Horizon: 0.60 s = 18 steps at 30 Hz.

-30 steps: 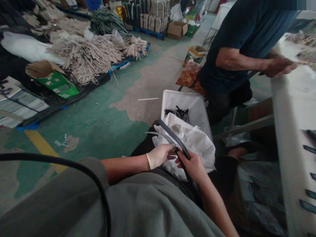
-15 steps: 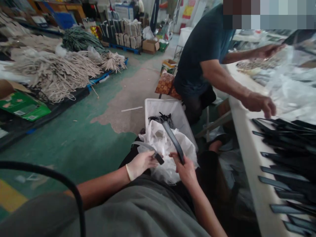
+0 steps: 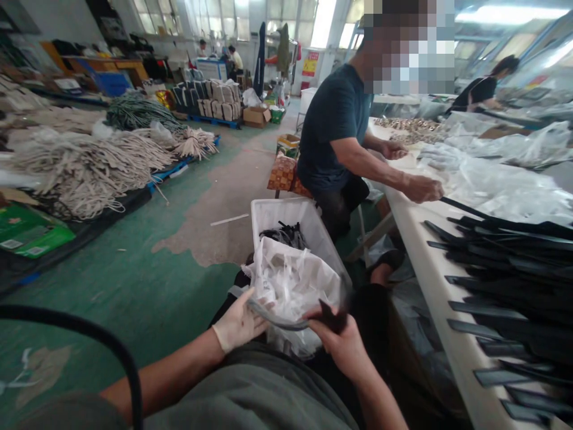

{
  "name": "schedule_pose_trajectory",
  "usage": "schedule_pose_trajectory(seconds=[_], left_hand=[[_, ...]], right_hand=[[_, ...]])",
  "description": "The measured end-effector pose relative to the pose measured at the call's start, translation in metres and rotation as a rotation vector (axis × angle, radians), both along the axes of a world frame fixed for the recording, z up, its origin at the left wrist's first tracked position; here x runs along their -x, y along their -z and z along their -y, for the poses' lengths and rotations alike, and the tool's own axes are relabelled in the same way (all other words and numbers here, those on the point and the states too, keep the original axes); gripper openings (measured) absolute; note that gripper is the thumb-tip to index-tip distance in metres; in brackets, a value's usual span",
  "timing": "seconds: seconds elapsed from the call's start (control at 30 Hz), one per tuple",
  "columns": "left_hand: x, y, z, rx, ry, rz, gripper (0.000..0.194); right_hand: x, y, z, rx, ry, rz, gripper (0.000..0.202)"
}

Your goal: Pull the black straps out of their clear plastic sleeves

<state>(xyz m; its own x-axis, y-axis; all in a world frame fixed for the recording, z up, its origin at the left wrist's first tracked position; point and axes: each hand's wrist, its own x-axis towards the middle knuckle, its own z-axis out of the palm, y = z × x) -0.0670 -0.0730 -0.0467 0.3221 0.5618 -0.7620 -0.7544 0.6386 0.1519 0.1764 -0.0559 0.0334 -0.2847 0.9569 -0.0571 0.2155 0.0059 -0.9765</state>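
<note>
A dark grey strap (image 3: 280, 319) stretches in a sagging curve between my hands, in front of a crumpled white plastic bag (image 3: 298, 272). My left hand (image 3: 239, 322), in a pale glove, is turned palm up with the strap between thumb and fingers. Bare and closed, my right hand (image 3: 338, 343) grips the strap's other side, where a dark, blurred part stands up above the fist. Behind the bag, a white plastic crate (image 3: 264, 209) holds a heap of black straps (image 3: 284, 234).
At right, a white table (image 3: 414, 239) carries many black straps (image 3: 514, 269) and clear plastic bags (image 3: 505, 173). A co-worker (image 3: 333, 119) sits beside it, one hand on a black strap. Bundles of beige cords (image 3: 85, 164) lie on the left. A black cable (image 3: 89, 331) arcs across the lower left.
The strap in my right hand has swung from upright to lying across towards my left hand. The co-worker's hand has moved back and now holds a black strap. My view has tilted up.
</note>
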Motion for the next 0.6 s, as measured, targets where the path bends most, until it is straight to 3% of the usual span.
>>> schedule_pose_trajectory(seconds=[0.07,0.17,0.23,0.3,0.4,0.5,0.6], left_hand=[[0.026,0.002,-0.012,0.052,-0.244,-0.107,0.035],[0.059,-0.013,-0.031,-0.016,-0.560,-0.174,0.030],[0.064,-0.031,-0.040,-0.134,-0.600,-0.235,0.027],[0.052,-0.046,-0.044,-0.288,-0.436,-0.302,0.025],[0.018,-0.055,-0.038,-0.525,-0.041,-0.394,0.027],[-0.011,-0.049,-0.023,-0.685,0.315,-0.416,0.040],[-0.027,-0.039,-0.010,-0.717,0.562,-0.394,0.051]], right_hand=[[-0.023,-0.012,0.009,0.098,0.010,-0.037,0.028],[-0.049,-0.019,0.019,0.185,-0.040,-0.099,0.035],[-0.052,-0.016,0.019,0.225,-0.079,-0.163,0.040],[-0.045,-0.013,0.011,0.249,-0.099,-0.219,0.043],[-0.026,-0.014,-0.011,0.253,-0.059,-0.277,0.046],[-0.014,-0.020,-0.038,0.244,0.004,-0.308,0.058],[-0.013,-0.026,-0.060,0.201,0.033,-0.338,0.066]])
